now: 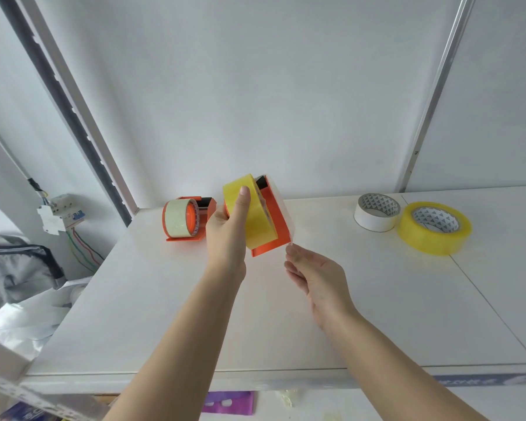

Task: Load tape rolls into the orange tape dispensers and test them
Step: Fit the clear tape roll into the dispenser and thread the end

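While the left hand (228, 232) is gripping the glossy yellow tape roll (249, 214) in a raised orange dispenser (274, 220), the right hand (313, 275) is pinching its clear strip. Left of it, a second loaded dispenser (189, 218) is standing; right, two loose rolls (377, 211) are lying.

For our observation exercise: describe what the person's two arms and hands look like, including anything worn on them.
Both forearms are bare up to the frame edge: no sleeves show. The left hand and right hand wear no gloves, rings, watch or bracelets. The left thumbnail is short and unpainted.
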